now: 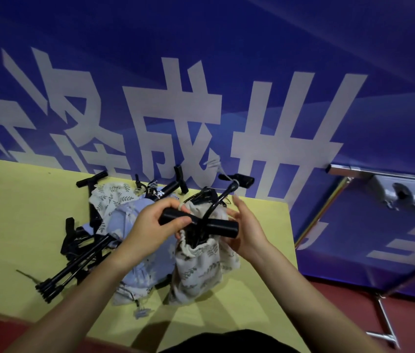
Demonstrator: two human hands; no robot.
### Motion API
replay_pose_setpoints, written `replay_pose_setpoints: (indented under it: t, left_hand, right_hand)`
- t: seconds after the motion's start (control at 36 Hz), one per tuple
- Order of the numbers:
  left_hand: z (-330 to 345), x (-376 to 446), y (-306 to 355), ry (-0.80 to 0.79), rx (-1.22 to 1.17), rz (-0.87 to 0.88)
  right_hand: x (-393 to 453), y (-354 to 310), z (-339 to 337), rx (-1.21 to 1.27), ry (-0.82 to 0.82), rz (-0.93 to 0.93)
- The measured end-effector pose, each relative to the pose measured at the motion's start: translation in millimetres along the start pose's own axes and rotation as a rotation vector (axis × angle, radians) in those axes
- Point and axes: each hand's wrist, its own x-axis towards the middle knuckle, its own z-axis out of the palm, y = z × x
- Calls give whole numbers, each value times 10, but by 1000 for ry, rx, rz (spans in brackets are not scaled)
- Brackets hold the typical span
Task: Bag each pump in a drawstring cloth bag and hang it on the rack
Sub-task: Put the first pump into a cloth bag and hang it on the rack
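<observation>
Spreading across the back of the view, a blue banner with large white characters (176,118) stands behind a yellow table (18,212), and a chrome rack (369,184) with hooks waits well off to the right. On the table lies a heap: loose black pumps (74,266) at the left, a pale blue cloth bag (148,261) and another leaf-print bag (109,197) farther back.

Held above the heap is the cream leaf-print drawstring bag (201,266), hanging mouth-up with a pump's barrel already down inside it. The left hand (150,222) grips the T-handle (198,221), which sticks out across the bag's mouth. The right hand (244,230) pinches the bag's rim below the handle, its upper fingers spread loose. The pump's black hose (216,202) arcs up out of the opening.

The pump looks nearly seated. To finish well, tuck the hose down beside the barrel first, then draw the rim up toward the handle before cinching the cord, keeping a loop free for a hook.
</observation>
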Motion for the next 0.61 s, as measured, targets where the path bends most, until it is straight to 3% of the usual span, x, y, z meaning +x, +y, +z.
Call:
replay_pose_setpoints:
  t: [0.11,0.17,0.25,0.39,0.44,0.53,0.61]
  left_hand:
    - [53,-50,-71,4,43,-12]
    - [66,-78,-103,6,39,-28]
    - [52,-118,-147,30,0,-52]
    - [11,-153,-231,213,-85,-123]
    - [-20,-140,-243,285,-112,-154]
    - [-86,-114,-287,338,-115,-189]
    - [-116,-102,-306,348,-137,-209]
  right_hand:
    - [109,131,-95,-128,98,111]
    - [209,192,-164,-243,154,80]
    - [258,230,-223,-466,249,-119]
    - [203,216,-312,-739,281,-409]
    - [183,203,-371,-1022,325,-511]
    - [142,199,-454,-1408,436,-609]
    - [128,188,-490,-1419,485,-608]
